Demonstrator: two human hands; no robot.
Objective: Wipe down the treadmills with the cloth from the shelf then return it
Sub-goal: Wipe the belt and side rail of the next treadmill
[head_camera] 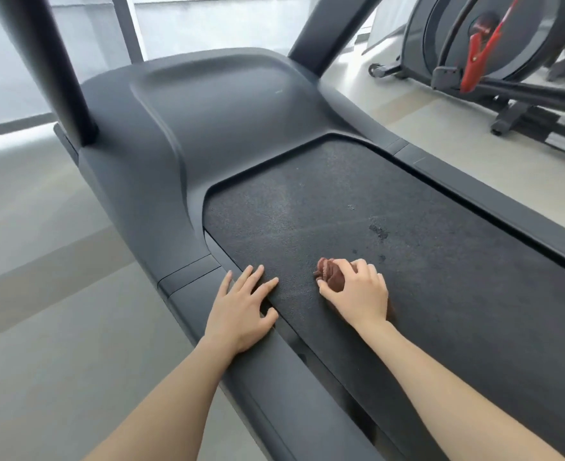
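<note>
A dark grey treadmill [214,128] fills the view, its black belt [424,261] running from the motor hood toward me. On the belt my right hand [357,291] grips a bunched brown cloth [329,272], which pokes out past my fingers toward the left. My left hand [241,306] lies flat with fingers spread, palm on the left side rail [188,277] and fingertips on the belt's edge. Pale dusty streaks and a few damp spots [378,231] mark the belt beyond the cloth.
Two grey uprights rise from the hood, one at the left [41,61] and one at the right [324,28]. An elliptical trainer with red parts [480,51] stands on the pale floor to the right. Grey floor [41,261] lies to the left.
</note>
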